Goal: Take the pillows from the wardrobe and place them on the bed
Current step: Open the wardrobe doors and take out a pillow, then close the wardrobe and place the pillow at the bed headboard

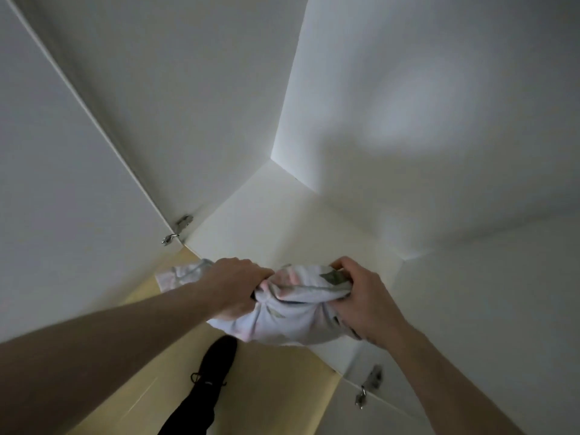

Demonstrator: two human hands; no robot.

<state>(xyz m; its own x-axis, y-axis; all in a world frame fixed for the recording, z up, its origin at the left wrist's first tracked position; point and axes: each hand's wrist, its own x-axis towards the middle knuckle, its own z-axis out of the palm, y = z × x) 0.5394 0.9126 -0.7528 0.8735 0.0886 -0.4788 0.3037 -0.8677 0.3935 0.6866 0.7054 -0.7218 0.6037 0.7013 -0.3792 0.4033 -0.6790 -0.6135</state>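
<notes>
While the hands bunch it, pillow: the soft white pillow with a faint pink and grey-green print (284, 312) hangs between both fists at the open front of the wardrobe, low over its floor panel, its fabric gathered into folds at each grip so the slack cover gives something firm to pull on.
Left hand: the left hand (237, 285) curls tight round a wad of the pillow's left part, knuckles up; one loose corner of the cover sticks out past the wrist to the left.
Right hand: the right hand (364, 306) clenches the pillow's right end, thumb over the top edge, fingers wrapped underneath (the fingertips are hidden in the cloth).
Why two hands: a limp, bulky thing sags from one grip, so I judge the wide hold keeps it level as it comes out.
Wardrobe: the plain white wardrobe interior (282, 221) shows bare panels behind the pillow; no second pillow is visible from this angle.
Doors: white doors stand swung open on both sides, a metal hinge (179, 229) at the left and another (368, 386) at the lower right.
Below: a black laced shoe (216, 361) stands on the pale yellow floor (276, 390), just in front of the wardrobe.
Bed: not in view.
</notes>
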